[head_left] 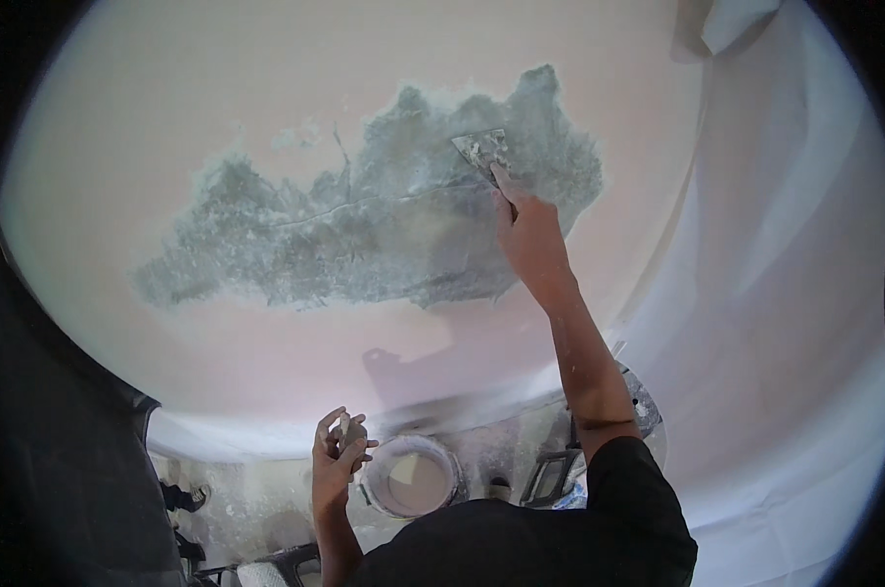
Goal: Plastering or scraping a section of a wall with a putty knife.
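My left hand (337, 460) is low, fingers curled shut on a small grey lump (352, 431); what it is, I cannot tell. Just right of it, a round bucket (412, 478) of pale paste stands on the floor. The grey patch (364, 220) is rough and cracked, ragged-edged on the smooth pink wall (168, 117). My right hand (528, 235) grips the knife (483, 152), forefinger along it, blade flat on the patch's upper right. I judge it best to keep the blade shallow and press evenly.

Pale pink wall (168, 147) with a grey bare patch (364, 235), dusty floor (256, 499) below, white sheeting (785, 293) alongside
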Demonstrator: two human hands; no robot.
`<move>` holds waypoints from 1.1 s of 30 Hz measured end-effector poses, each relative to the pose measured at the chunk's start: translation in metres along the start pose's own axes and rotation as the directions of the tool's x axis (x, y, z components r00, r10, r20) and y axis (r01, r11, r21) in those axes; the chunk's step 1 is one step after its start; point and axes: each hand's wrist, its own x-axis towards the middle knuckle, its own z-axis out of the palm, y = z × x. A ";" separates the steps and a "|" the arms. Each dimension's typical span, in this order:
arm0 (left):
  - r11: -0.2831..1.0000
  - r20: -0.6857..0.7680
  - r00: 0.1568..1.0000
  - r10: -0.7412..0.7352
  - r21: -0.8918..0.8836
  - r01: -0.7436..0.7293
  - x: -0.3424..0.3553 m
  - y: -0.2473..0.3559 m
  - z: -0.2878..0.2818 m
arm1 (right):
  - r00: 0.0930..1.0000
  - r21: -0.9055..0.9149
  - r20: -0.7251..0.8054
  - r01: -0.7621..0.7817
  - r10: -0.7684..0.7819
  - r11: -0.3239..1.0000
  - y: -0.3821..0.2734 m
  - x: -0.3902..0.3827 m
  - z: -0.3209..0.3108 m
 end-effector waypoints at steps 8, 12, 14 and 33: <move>0.999 -0.062 0.998 -0.001 0.038 0.003 -0.014 -0.002 -0.055 | 0.983 -0.026 -0.143 0.115 -0.117 0.993 -0.015 0.012 0.054; 0.999 -0.068 0.997 -0.041 -0.003 0.040 -0.017 -0.004 -0.081 | 0.985 -0.021 -0.165 0.046 -0.049 0.999 -0.038 0.004 0.059; 0.999 -0.058 0.997 -0.045 0.001 0.045 -0.014 -0.002 -0.090 | 0.985 -0.024 -0.171 0.004 -0.008 1.000 -0.049 0.011 0.056; 0.997 -0.060 0.998 -0.027 0.072 0.031 -0.009 -0.006 -0.099 | 0.987 -0.037 -0.135 -0.090 0.084 0.995 -0.055 0.006 0.039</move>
